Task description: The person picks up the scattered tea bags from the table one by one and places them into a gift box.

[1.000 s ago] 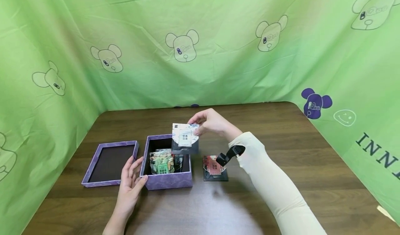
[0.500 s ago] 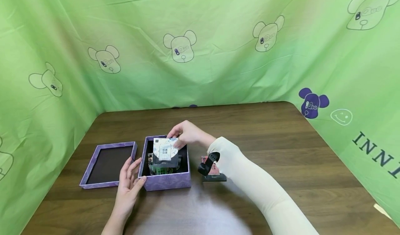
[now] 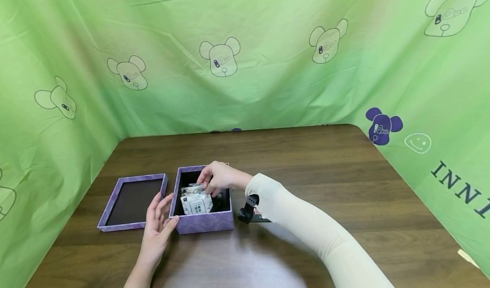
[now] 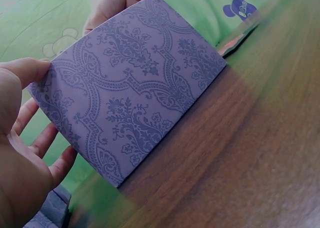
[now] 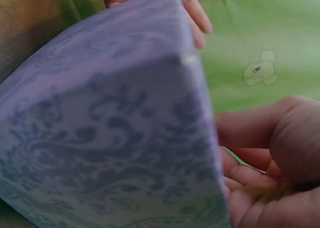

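Note:
In the head view my left hand (image 3: 157, 228) steadies the left front corner of a purple patterned box (image 3: 206, 223), its thumb on the rim and its fingers along the side. My right hand (image 3: 218, 177) reaches down into the box with bent fingers. Its thumb is at the upper right corner of a white tea packet (image 3: 196, 204), which leans at the front over other packets. Whether the fingers still pinch this packet cannot be made out. In the right wrist view the box wall (image 5: 115, 138) hides part of the fingers of the right hand (image 5: 280, 163).
The box lid (image 3: 134, 201) lies inside up, left of the box. A red and black packet (image 3: 258, 215) lies to the right, mostly covered by the black wrist camera (image 3: 248, 211) and the sleeve. A green printed cloth (image 3: 268, 92) hangs around the wooden table (image 3: 298, 152).
My right hand has carried the white packet left and down into the box, over the green packet. The left hand has stayed at the box corner.

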The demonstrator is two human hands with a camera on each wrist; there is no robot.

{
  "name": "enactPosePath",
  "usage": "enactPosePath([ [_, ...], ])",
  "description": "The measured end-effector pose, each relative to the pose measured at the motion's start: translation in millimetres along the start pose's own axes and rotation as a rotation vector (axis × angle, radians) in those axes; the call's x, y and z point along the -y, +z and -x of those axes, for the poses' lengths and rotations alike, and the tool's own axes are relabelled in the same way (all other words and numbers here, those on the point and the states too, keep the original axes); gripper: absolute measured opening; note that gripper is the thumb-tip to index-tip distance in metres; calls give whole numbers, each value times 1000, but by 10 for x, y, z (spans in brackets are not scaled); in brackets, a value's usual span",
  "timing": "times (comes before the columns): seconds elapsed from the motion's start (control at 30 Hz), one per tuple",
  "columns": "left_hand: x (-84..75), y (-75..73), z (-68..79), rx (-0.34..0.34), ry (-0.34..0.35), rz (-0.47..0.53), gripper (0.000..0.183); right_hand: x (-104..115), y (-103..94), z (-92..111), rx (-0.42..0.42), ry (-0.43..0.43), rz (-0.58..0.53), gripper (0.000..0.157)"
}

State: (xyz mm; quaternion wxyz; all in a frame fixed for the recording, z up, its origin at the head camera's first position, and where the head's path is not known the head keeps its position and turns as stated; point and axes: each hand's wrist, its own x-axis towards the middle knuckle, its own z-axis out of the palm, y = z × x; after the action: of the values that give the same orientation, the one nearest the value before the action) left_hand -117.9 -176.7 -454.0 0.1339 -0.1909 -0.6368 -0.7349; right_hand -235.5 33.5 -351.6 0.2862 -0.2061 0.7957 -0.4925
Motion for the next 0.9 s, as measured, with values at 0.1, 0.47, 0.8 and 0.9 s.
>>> enactPosePath([
  [0.1,-5,5,-2,-1,-3,0,77,10,-14,5,26,-13,66,32],
  [0.47,2,4,5,-4,-5,-1,76,98,-186,125,44,-123,76,35],
  [0.8,11,1,11,-13,-21,-14,76,-5,-613,442,-49,-185,-41,40],
  [0.9,12,2,9,-13,-17,-16,76,-140,-715,528,-80,-157,-99,41],
])
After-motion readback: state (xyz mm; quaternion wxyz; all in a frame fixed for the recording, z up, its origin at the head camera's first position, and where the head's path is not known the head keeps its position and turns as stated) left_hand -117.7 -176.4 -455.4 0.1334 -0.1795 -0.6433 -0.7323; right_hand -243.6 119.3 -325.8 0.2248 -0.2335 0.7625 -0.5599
